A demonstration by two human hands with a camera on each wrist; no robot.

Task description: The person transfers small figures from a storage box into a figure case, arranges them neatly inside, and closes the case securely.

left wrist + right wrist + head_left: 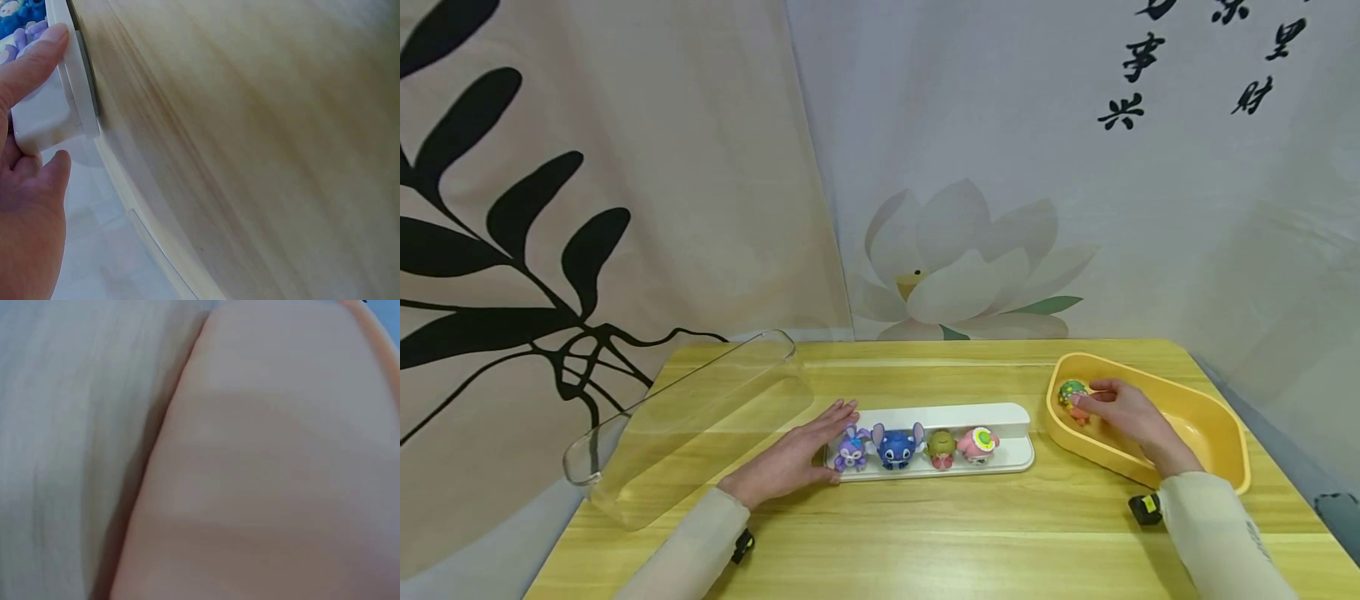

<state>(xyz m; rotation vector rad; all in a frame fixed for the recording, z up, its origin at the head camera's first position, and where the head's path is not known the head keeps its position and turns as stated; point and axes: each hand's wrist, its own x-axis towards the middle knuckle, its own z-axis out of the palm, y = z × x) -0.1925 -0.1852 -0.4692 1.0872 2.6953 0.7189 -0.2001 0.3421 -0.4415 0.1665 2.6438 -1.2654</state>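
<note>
My left hand (797, 457) grips the left end of a white stepped display base (955, 417), with the thumb along its front edge in the left wrist view. On the base stand a purple rabbit-like figurine (851, 450), a blue big-eared figurine (897, 447), an olive-green and pink figurine (942, 448) and a pink figurine (978, 445) with a yellow-green round top. At the right, my right hand (1131, 414) pinches a small figurine with a green speckled top (1072, 390) inside a yellow tray (1221, 450). The right wrist view shows mostly the tray's outer wall (269, 456).
A clear transparent cover (700, 425) lies slanted at the table's left, its near-left end reaching past the edge. All of this is on a light wooden table (925, 533). Behind it hangs a printed cloth (722, 167).
</note>
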